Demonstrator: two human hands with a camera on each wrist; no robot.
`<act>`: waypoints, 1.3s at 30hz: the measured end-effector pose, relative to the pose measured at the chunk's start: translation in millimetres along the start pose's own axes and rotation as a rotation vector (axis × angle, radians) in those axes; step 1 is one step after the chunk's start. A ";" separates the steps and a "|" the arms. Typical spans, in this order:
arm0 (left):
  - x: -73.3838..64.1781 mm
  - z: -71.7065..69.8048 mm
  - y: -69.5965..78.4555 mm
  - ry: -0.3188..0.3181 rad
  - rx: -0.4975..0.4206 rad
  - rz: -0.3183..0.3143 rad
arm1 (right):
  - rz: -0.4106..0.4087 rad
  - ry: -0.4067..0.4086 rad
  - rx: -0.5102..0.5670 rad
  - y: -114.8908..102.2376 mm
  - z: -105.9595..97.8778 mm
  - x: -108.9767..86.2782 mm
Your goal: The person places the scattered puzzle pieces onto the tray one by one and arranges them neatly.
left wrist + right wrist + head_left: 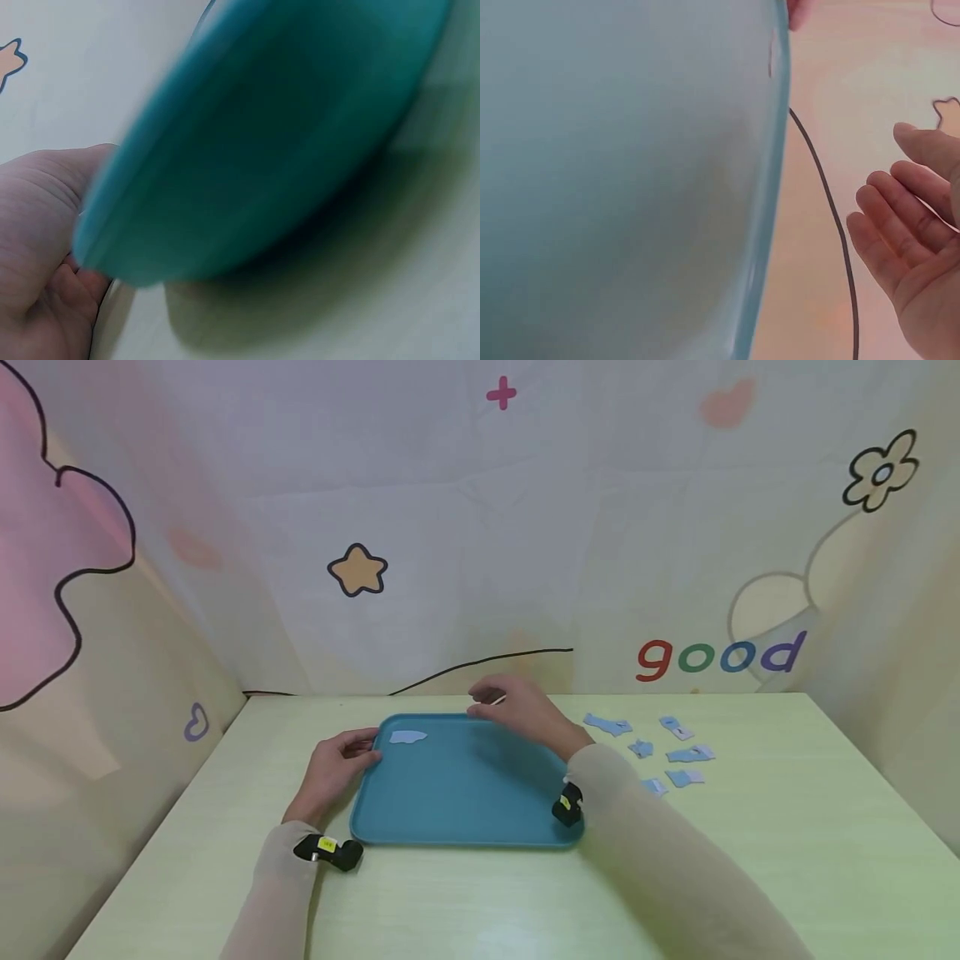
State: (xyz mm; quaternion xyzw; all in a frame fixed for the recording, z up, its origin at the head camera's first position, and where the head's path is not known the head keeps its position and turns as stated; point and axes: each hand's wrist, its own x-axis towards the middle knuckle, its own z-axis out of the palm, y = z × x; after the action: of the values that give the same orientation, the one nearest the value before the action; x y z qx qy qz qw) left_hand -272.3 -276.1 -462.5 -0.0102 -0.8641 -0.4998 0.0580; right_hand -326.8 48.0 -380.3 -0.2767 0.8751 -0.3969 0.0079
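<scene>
A blue rectangular tray (457,810) lies on the table. Its left rim, near the far corner, is held by my left hand (333,772); in the left wrist view the tray's edge (247,150) hides part of the hand. One pale blue, irregular paper piece (407,737) lies in the tray's far left corner. Over the far rim hovers my right hand (521,710), its fingers (889,232) loosely bent and spread from the thumb. Nothing shows between them in the right wrist view.
Right of the tray, several blue and whitish paper pieces (690,754) are scattered on the pale table (787,827), one partly behind the right sleeve (637,802). A printed cloth backdrop (480,552) rises along the table's far edge.
</scene>
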 end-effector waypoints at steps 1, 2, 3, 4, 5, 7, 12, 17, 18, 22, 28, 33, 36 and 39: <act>-0.4 -0.1 0.1 -0.001 0.001 0.000 | -0.012 0.007 0.003 2.2 -3.6 -3.2; -0.7 -0.2 0.2 -0.003 0.001 0.000 | -0.025 0.013 0.008 3.5 -7.4 -6.7; -1.0 -0.3 0.4 -0.005 0.000 -0.001 | -0.033 0.020 0.009 5.4 -10.9 -9.5; -1.3 -0.3 0.5 -0.007 0.000 -0.002 | -0.044 0.025 0.009 6.7 -14.9 -13.0; -1.5 -0.2 0.7 -0.007 -0.002 -0.003 | -0.054 0.031 0.006 8.2 -18.7 -16.1; -1.7 0.1 1.2 -0.007 -0.008 -0.007 | -0.066 0.045 0.002 10.6 -26.7 -22.3; -1.7 0.0 1.6 -0.007 -0.009 -0.004 | -0.064 0.108 -0.022 17.3 -46.1 -38.8; -1.8 -0.1 1.3 -0.008 -0.004 0.000 | -0.035 0.166 -0.052 29.2 -61.7 -55.4; -1.9 0.0 1.4 -0.008 -0.006 -0.002 | -0.030 0.175 -0.050 32.1 -64.4 -58.3; -1.8 0.3 1.8 -0.006 -0.014 -0.011 | -0.001 0.194 -0.042 44.4 -73.9 -68.0; -1.9 0.9 2.7 -0.003 -0.023 -0.026 | 0.052 0.179 -0.056 62.9 -87.5 -78.4; -2.0 1.1 4.1 -0.001 -0.017 -0.035 | 0.062 0.168 -0.093 77.5 -99.5 -84.4; -2.2 0.9 4.3 -0.001 -0.016 -0.031 | 0.080 0.158 -0.110 85.4 -105.8 -87.5; -2.1 0.9 3.8 -0.001 -0.018 -0.027 | 0.104 0.146 -0.134 92.9 -110.9 -89.7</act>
State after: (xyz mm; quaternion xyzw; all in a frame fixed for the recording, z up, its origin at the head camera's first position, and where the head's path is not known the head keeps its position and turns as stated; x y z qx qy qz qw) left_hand -270.0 -273.4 -459.9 0.0005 -0.8597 -0.5082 0.0509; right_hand -321.1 218.0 -387.7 -0.2011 0.9112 -0.3555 -0.0541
